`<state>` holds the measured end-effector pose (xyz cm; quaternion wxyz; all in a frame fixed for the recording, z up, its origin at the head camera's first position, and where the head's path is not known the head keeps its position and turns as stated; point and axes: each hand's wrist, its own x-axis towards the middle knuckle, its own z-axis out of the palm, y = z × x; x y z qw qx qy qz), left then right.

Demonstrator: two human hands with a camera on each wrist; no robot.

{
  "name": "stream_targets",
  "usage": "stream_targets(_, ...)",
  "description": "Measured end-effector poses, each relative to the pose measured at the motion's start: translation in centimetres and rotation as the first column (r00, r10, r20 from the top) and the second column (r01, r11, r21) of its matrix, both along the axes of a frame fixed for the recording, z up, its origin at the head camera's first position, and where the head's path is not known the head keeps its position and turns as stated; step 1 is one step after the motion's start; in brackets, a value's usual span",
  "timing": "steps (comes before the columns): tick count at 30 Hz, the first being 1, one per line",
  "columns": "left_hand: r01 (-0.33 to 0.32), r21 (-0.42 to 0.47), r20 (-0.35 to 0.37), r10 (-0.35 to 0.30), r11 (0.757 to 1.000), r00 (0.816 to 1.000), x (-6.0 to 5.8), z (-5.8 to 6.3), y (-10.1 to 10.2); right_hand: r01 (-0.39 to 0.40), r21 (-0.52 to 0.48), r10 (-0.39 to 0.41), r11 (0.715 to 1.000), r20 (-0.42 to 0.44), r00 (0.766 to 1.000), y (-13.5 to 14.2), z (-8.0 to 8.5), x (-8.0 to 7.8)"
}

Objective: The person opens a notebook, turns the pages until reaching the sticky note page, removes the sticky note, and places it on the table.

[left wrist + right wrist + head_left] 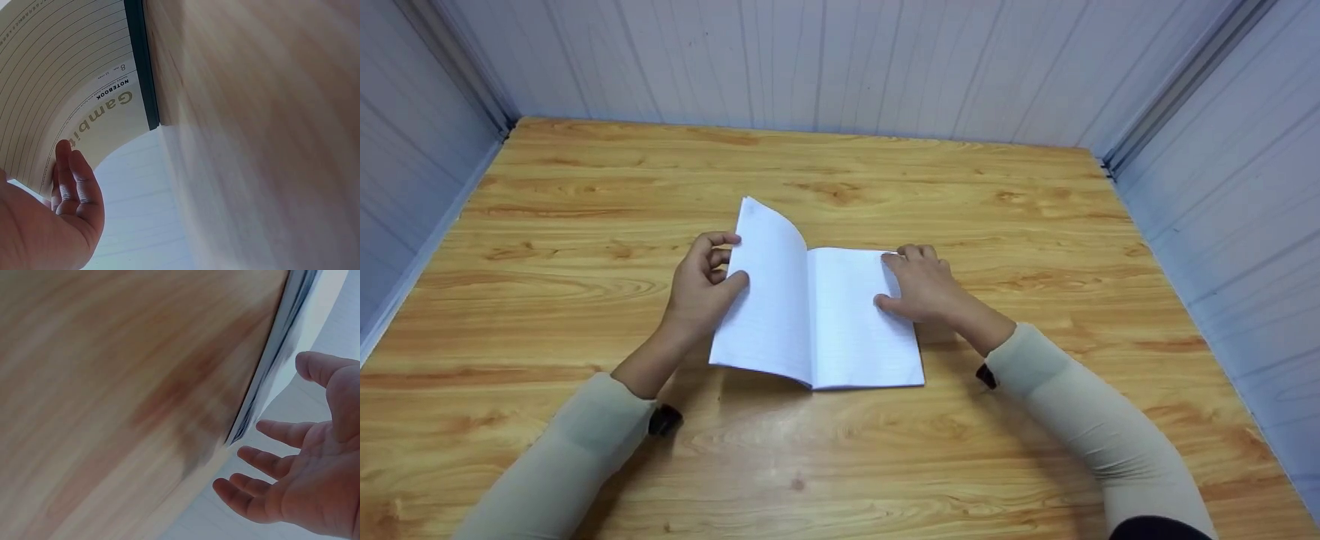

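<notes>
Now left hand (701,289) pinches the notebook (855,330) by its raised left side; right hand (926,286), spread, clasping nothing, likely steadies its right edge.

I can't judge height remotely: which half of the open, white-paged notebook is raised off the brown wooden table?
The left half, held up by the bare left hand; the right half lies flat on the table.

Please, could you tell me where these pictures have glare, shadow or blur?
Head view: a soft glare on the table below the notebook, shadow under its raised left side; left wrist view: soft, smeared wood grain, but legible cover lettering; right wrist view: blurry grain, a dim shadow near the notebook's corner.
</notes>
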<state>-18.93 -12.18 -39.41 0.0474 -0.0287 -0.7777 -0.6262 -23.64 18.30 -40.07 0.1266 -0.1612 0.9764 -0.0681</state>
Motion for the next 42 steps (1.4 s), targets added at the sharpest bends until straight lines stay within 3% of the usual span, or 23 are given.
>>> stream_targets(11,0.01,0.02,-0.008,-0.01,1.0,1.0,-0.07,-0.21,-0.13,-0.005,0.026,0.004,1.0,0.062,0.998,0.62,-0.41,-0.31)
stream_targets(42,0.0,-0.006,-0.011,0.0,1.0,1.0,0.02,-0.05,-0.15,-0.055,-0.061,0.053,0.997,-0.032,0.998,0.27,-0.78,-0.27)
